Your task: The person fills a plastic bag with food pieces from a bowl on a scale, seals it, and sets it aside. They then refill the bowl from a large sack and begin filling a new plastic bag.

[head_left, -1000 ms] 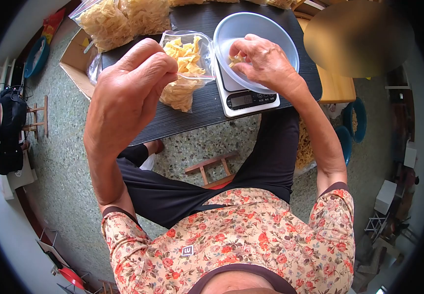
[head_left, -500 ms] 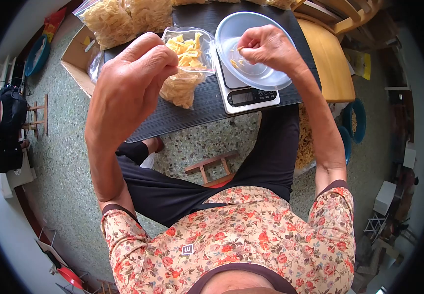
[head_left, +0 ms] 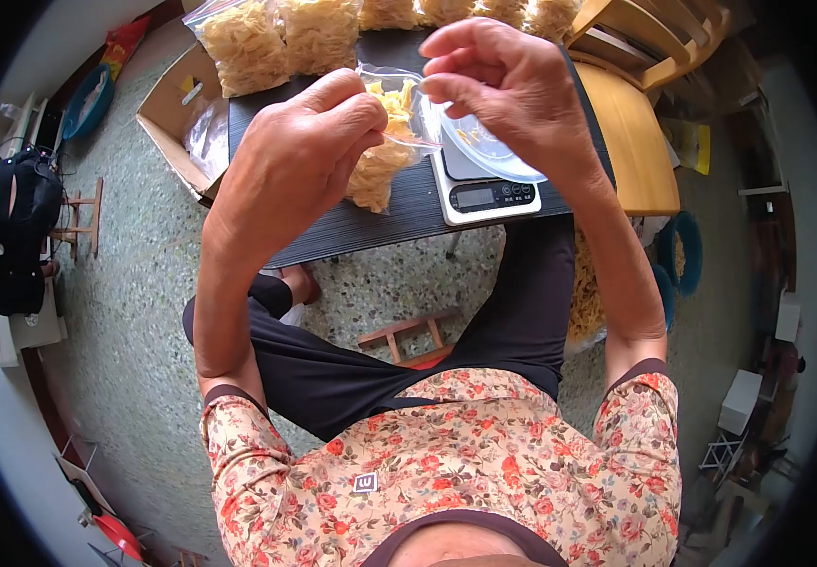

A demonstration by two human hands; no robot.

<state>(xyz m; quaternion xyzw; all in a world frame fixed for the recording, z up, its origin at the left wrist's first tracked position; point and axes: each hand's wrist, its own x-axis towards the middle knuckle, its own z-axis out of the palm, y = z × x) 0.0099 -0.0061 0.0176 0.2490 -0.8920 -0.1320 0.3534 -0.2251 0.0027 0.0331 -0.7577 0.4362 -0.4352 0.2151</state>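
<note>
My left hand (head_left: 309,156) pinches the edge of a clear zip bag (head_left: 377,178) filled with pale yellow dried pieces, standing on the dark table (head_left: 319,231). The bag's mouth is open, and pieces show inside it. My right hand (head_left: 512,90) is raised over a translucent round bowl (head_left: 495,161), fingers apart, close to the bag's right edge. Nothing shows between those fingers. The bowl rests on a white digital scale (head_left: 491,200) and is partly hidden by my right hand; a few small yellow bits lie in it.
Filled bags (head_left: 319,36) line the table's far edge. A cardboard box (head_left: 168,118) with clear plastic stands at the left. To the right is a wooden chair (head_left: 621,142), with teal basins (head_left: 687,250) on the floor beyond it. A person in dark clothes is at the far left.
My right hand has moved up and left from inside the bowl toward the bag and has opened. The view has shifted slightly; my left hand still pinches the bag.
</note>
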